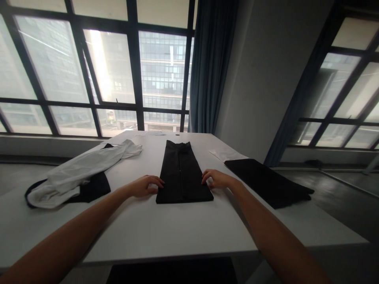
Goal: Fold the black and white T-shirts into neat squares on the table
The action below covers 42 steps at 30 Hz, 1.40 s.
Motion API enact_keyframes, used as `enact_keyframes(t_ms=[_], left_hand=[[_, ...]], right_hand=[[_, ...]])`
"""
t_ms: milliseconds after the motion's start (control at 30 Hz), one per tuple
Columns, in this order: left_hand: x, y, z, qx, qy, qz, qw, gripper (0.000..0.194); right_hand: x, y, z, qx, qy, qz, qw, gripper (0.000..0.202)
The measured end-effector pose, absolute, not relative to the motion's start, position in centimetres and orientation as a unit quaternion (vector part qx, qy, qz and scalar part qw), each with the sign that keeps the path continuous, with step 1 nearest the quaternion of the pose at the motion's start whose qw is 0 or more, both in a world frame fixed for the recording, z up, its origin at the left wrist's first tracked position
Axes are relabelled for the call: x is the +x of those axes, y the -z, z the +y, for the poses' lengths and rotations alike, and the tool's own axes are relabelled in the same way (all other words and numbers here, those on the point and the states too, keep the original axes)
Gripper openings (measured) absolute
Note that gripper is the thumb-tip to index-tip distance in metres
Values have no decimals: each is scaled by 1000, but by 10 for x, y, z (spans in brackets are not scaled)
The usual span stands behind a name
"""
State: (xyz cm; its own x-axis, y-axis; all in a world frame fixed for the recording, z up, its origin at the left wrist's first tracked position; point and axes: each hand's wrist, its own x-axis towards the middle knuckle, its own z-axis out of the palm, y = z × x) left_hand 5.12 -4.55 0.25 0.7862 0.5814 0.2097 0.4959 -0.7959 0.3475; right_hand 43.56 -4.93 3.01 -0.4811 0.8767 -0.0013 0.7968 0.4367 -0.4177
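A black garment [181, 169], folded into a long narrow rectangle, lies flat on the white table [166, 232] in front of me. A seam or zip line runs down its middle, and what looks like a collar is at the far end. At its left edge, my left hand [147, 185] rests with bent fingers apart, the fingertips touching the cloth. On the opposite edge my right hand [216, 178] touches the fabric with its fingertips, thumb and fingers apart. Neither hand is closed around the garment.
To the left lie a crumpled white garment [89, 165] and a dark one [95, 188] beneath it. Another black folded garment [266, 182] lies on the right, by a white sheet-like item [226, 154]. Papers [149, 133] lie at the far end, before the windows and blue curtain [210, 67].
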Motion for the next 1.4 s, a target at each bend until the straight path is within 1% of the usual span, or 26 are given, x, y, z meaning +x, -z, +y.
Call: enact_keyframes(t_ms=[133,267,367,433,467,533,600,667,700,767,833,900,967,1067,1167,1267,1333,1400], left_hand=[[60,-1,-47,934,-170,302,89,22],[61,-13,-56,932,-167,306,101,23],[54,-31,-66,927,-150,296,173,23],[50,-43,-71,914,-143,272,263,26],[49,-46,-72,899,-154,260,316,28],[51,-48,-70,849,-224,259,402,34],[57,-42,-61,780,-339,298,434,42],[63,-29,-49,709,-428,371,419,55],[64,-21,-43,682,-449,414,402,63],[64,-6,-32,661,-439,489,362,77],[60,5,-25,681,-400,518,329,83],[57,11,-24,724,-356,504,310,81],[55,12,-27,765,-307,492,280,75],[57,8,-35,817,-233,492,192,60],[63,3,-45,854,-193,475,89,49],[72,2,-54,879,-168,444,51,52],[78,4,-58,894,-131,423,66,59],[81,8,-60,896,-88,426,91,64]], right_hand=[[432,-28,-49,-487,-199,-843,110,29],[429,-35,-55,-465,-209,-852,121,18],[429,-47,-64,-439,-271,-851,102,17],[429,-53,-69,-404,-351,-839,93,21],[429,-55,-70,-384,-393,-829,103,24],[426,-54,-67,-356,-443,-804,173,32],[421,-47,-59,-377,-431,-768,288,37],[417,-36,-47,-442,-377,-722,377,40],[416,-30,-41,-480,-352,-700,394,41],[415,-18,-32,-541,-324,-678,376,42],[416,-9,-28,-567,-319,-686,326,43],[416,-5,-28,-575,-310,-702,284,45],[414,-5,-30,-588,-281,-711,263,47],[408,-9,-36,-593,-242,-721,264,49],[403,-11,-38,-569,-279,-716,292,50],[400,-10,-37,-566,-288,-706,313,51],[399,-9,-37,-574,-253,-719,301,53],[398,-10,-38,-582,-208,-734,282,49]])
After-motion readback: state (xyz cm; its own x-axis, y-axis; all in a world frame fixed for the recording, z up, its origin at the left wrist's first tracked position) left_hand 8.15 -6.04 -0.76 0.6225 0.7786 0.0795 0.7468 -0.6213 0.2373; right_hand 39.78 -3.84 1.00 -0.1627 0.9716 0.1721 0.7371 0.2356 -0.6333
